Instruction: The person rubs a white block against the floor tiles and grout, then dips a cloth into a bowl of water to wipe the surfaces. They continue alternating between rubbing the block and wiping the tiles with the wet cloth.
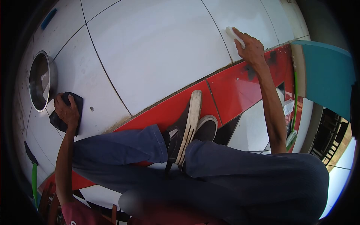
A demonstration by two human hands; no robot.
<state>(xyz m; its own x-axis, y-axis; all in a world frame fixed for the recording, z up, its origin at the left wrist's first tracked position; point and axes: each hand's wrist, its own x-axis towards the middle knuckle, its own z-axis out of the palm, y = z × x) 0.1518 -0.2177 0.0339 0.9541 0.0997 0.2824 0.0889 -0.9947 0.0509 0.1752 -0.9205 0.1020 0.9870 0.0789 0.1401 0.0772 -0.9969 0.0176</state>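
Observation:
My left hand (67,110) presses down on a folded black cloth (78,102) lying on the white tiles, its fingers curled over the top. Just beyond that hand stands a round metal bowl (54,75), whose inside shows a bright reflection. Out to the right, my right hand (252,48) grips a small white oblong object (234,36) against a white tile, close to the red border. Fingers cover part of this object, so its exact kind cannot be made out.
A red tile border (240,86) runs beside the white tiles (150,45). My crossed legs and dark shoes (187,123) lie in the middle. A blue object (48,18) is at the upper left, a green-handled tool (34,180) at the lower left, a teal panel (326,75) at the right.

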